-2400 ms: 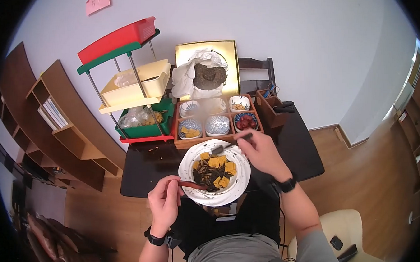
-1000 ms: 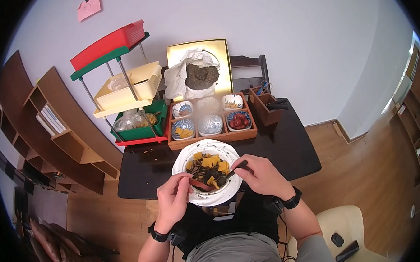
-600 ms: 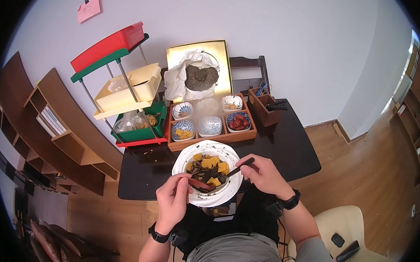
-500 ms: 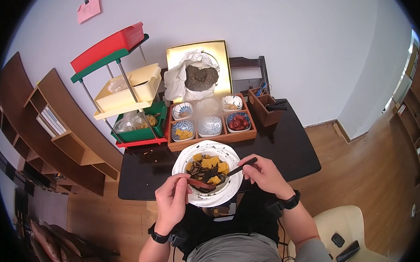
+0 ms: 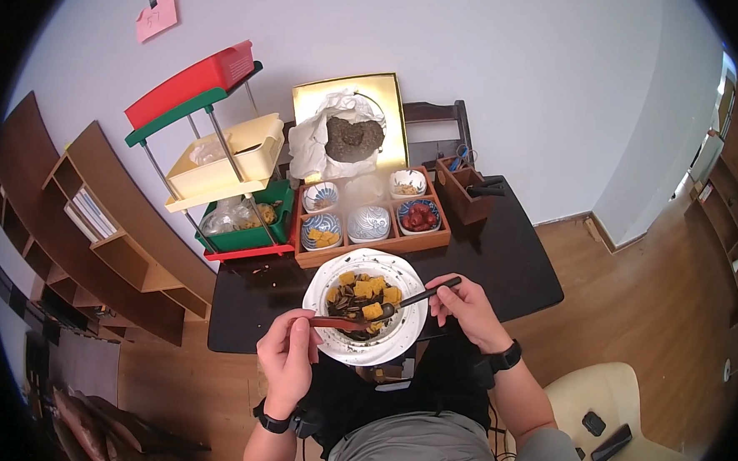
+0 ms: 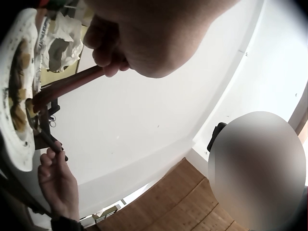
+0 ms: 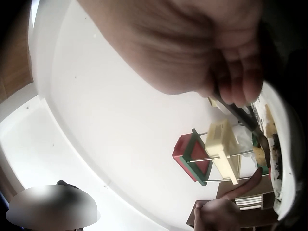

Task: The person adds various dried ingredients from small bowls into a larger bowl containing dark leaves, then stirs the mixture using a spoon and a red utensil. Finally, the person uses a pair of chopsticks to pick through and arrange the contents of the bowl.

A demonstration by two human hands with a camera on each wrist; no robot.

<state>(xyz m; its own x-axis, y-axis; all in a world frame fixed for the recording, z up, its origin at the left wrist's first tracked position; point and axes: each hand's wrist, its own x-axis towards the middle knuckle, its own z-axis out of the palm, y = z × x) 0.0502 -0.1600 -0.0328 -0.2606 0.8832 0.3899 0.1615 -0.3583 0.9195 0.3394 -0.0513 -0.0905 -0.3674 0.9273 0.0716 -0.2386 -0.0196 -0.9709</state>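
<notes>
My left hand point(image 5: 286, 355) grips a reddish-brown wooden utensil point(image 5: 337, 322) whose tip reaches into a white dish point(image 5: 319, 283) at the table's front. From the right, my right hand point(image 5: 467, 312) pinches the black handle of a spoon point(image 5: 418, 296). The spoon's small bowl meets the wooden tip beside a yellow chunk point(image 5: 372, 312), raised over the mix. Dark leafy and seed-like bits point(image 5: 348, 304) lie beneath with more yellow chunks. In the right wrist view the spoon point(image 7: 243, 115) slants down to the dish; the left wrist view shows the wooden utensil point(image 6: 67, 90) side-on.
Behind the dish stands a divided wooden tray point(image 5: 399, 242) of patterned bowls, one with red fruit point(image 5: 420, 217). A gold box point(image 5: 399, 107) with a dark pressed cake point(image 5: 355, 139) is further back. At left rises a tiered rack point(image 5: 239, 167); at right, a wooden holder point(image 5: 468, 198).
The right hand came down from above the dish and put the spoon in from the right. Both tools then met around a yellow chunk, lifting it a little; the left hand shifted slightly left.
</notes>
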